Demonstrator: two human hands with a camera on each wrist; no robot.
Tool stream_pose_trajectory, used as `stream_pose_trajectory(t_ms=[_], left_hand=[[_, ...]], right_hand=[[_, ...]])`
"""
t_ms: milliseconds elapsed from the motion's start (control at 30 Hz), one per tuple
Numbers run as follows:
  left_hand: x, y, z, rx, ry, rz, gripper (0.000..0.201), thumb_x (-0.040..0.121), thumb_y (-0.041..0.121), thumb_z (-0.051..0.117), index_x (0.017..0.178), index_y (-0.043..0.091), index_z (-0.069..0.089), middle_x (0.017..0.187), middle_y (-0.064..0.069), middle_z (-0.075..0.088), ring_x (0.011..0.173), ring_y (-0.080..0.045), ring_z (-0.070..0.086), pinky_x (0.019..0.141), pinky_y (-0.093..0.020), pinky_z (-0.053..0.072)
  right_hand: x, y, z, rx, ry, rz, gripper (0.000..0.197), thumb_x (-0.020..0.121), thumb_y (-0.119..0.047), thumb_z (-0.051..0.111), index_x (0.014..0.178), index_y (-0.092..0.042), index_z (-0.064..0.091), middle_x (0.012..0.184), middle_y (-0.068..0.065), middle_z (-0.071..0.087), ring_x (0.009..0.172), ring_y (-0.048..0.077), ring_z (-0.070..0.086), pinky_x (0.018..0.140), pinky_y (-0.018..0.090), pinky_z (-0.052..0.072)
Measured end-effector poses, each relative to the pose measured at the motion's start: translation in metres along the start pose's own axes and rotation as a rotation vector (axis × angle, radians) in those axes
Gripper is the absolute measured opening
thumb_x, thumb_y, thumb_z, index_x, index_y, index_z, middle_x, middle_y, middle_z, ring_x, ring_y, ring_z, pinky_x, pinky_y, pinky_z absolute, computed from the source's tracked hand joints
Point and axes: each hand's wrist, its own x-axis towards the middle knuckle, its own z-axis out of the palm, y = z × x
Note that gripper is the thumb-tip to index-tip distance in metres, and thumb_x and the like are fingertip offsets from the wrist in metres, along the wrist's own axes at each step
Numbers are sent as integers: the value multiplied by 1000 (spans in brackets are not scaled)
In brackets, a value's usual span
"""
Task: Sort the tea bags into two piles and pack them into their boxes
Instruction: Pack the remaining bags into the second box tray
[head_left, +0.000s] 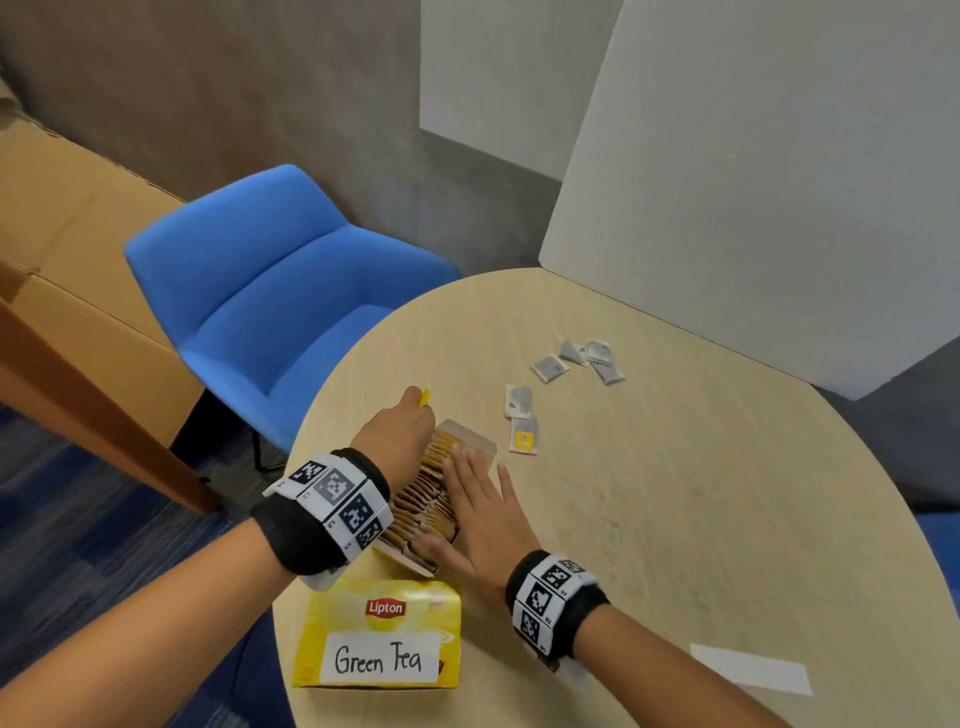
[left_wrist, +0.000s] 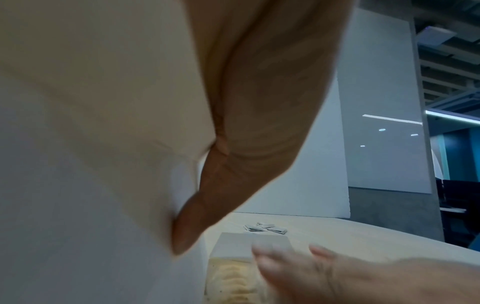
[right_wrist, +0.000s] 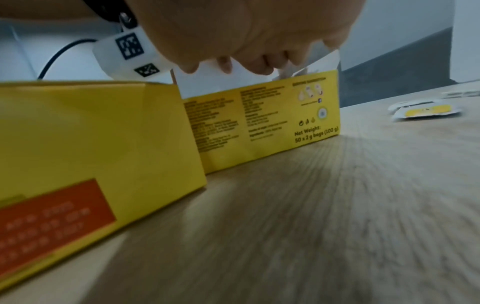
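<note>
Roughly halfway I'd guess: open box (head_left: 441, 488) already crammed with yellow tea bags, right hand (head_left: 480, 512) flat on them, left hand (head_left: 397, 434) grip pinching its lid flap, grey bags (head_left: 576, 361) still loose on the table (head_left: 675, 493), Green Tea box (head_left: 379, 634) closed.

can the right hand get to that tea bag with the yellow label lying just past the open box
Probably yes. The right hand lies flat on the open box, fingers pointing toward the yellow-label tea bag, which lies just beyond on bare table. Nothing stands between; only the box's far flap is near.
</note>
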Motion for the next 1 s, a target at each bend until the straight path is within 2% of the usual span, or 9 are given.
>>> stream_pose_trajectory(t_ms=[133, 233, 333, 467, 567, 667, 800, 900, 1000], left_hand=[[5, 1, -8, 52, -26, 49, 31, 87, -7, 50, 116, 4, 52, 129, -11, 35, 86, -33, 60, 64, -31, 39], [9, 0, -15, 79, -43, 128, 37, 87, -5, 50, 122, 7, 49, 128, -8, 37, 86, -31, 59, 64, -31, 37], [15, 0, -21, 96, -65, 201, 40, 88, -4, 49, 125, 11, 48, 130, -5, 36, 90, -29, 59, 65, -27, 33], [22, 1, -23, 102, -93, 237, 44, 87, -9, 45, 126, 12, 48, 131, -4, 36, 93, -31, 57, 67, -30, 35], [24, 1, -23, 98, -108, 249, 44, 88, -9, 47, 126, 13, 48, 131, -3, 36, 93, -30, 58, 68, -28, 38], [24, -1, -23, 98, -107, 260, 44, 88, -7, 49, 126, 15, 47, 132, -2, 36, 93, -28, 59, 69, -27, 38], [25, -2, -22, 110, -110, 274, 46, 87, -9, 48, 127, 15, 46, 132, -1, 35, 91, -28, 58, 71, -30, 42], [25, 0, -20, 133, -107, 277, 47, 87, -8, 49, 127, 14, 46, 132, -2, 35, 90, -28, 58, 68, -30, 41], [27, 0, -20, 143, -101, 283, 46, 87, -8, 49, 127, 15, 46, 133, -2, 34, 91, -28, 58, 66, -29, 38]], right_hand=[[1, -1, 0, 30, 51, -39, 108, 73, -81, -12, 150, -8, -1, 152, 4, -17, 141, 25, -23, 108, 33, -27], [9, 3, -4, 47, 155, -51, 99, 82, -77, -1, 151, -7, 8, 157, 7, -5, 144, 24, -11, 112, 34, -19], [18, 9, -3, 12, 119, -66, 100, 81, -78, -1, 152, -8, 5, 159, 10, -4, 147, 24, -8, 114, 34, -19], [21, 10, 6, -21, 131, -60, 97, 84, -77, 1, 152, -8, 10, 159, 13, 1, 147, 29, -4, 116, 40, -15], [18, 10, 5, 18, 163, -70, 86, 87, -74, 10, 152, -19, 1, 159, 11, -3, 146, 27, -8, 115, 44, -16], [16, 12, 1, -65, 133, -141, 81, 89, -68, 21, 153, -19, 8, 159, 9, 13, 146, 26, 6, 115, 48, -7], [12, 20, 6, -86, 39, -72, 83, 92, -67, 6, 145, -11, 36, 151, 5, 36, 144, 22, 21, 113, 51, 6], [11, 18, 5, -72, -12, -21, 83, 92, -66, 5, 143, -10, 39, 147, 5, 43, 142, 22, 27, 112, 50, 7], [13, 13, 4, -42, 3, 9, 83, 92, -66, 5, 143, -8, 36, 145, 7, 45, 141, 24, 29, 113, 49, 0]])
